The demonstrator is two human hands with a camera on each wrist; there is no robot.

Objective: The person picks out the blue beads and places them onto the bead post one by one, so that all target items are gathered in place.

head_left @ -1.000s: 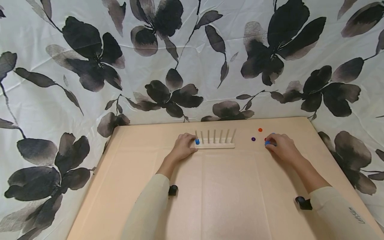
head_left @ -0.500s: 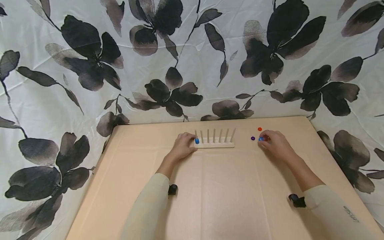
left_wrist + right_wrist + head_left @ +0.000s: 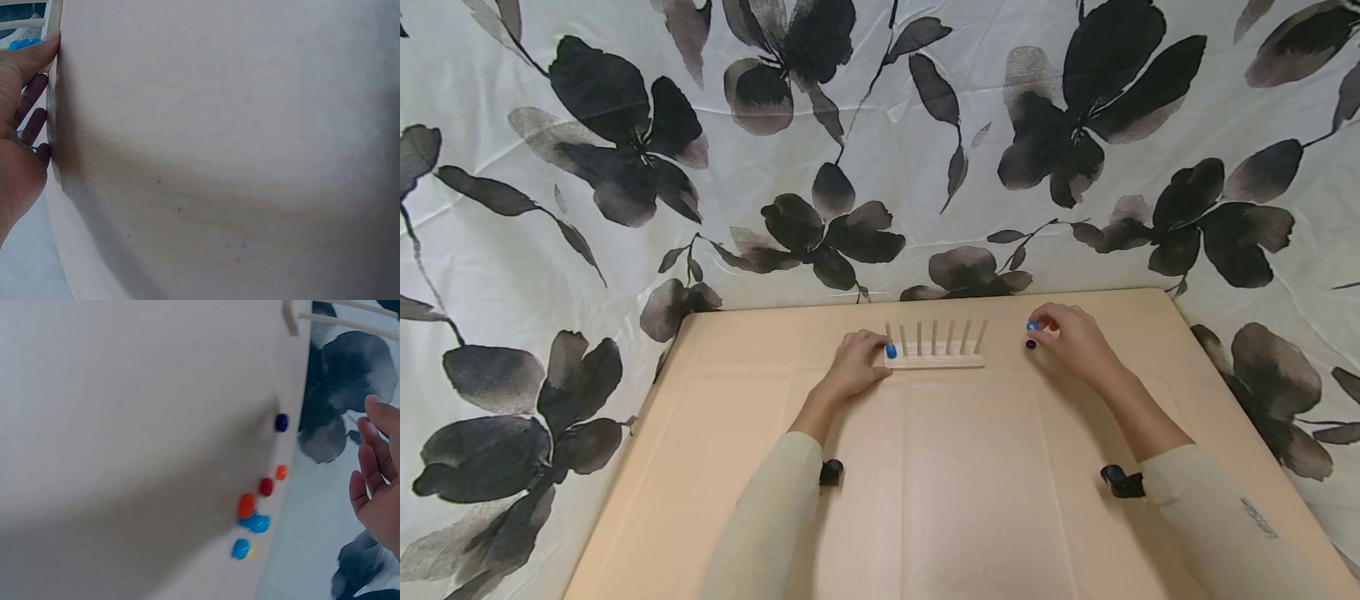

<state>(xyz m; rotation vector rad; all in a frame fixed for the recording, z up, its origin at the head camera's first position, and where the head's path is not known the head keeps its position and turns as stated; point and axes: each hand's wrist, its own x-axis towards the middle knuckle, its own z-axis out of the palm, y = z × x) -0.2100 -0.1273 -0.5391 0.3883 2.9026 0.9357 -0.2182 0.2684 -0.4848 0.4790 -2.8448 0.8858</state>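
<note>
My left hand (image 3: pixel 855 365) grips the left end of a wooden peg rack (image 3: pixel 940 362), thumb and fingers at its base. Several thin upright pegs rise from the rack, and blue beads (image 3: pixel 891 351) sit on the leftmost one. In the left wrist view the left hand (image 3: pixel 22 112) lies along the rack's edge (image 3: pixel 55 125). My right hand (image 3: pixel 1078 340) pinches a blue bead (image 3: pixel 1032 326) at its fingertips, right of the rack. A purple bead (image 3: pixel 1030 343) lies just below those fingertips. The right wrist view shows the right hand (image 3: pixel 381 465) with its fingers curved; the held bead is hidden there.
Loose beads lie in a group on the table, seen in the right wrist view: a red bead (image 3: pixel 266 487), an orange bead (image 3: pixel 281 472), blue beads (image 3: pixel 259 523) and a bit of yellow. A floral cloth (image 3: pixel 955 167) hangs behind the table (image 3: pixel 970 483).
My right hand has lifted away from the bead group with the blue bead and moved left and farther back, toward the rack. The left hand has stayed on the rack.
</note>
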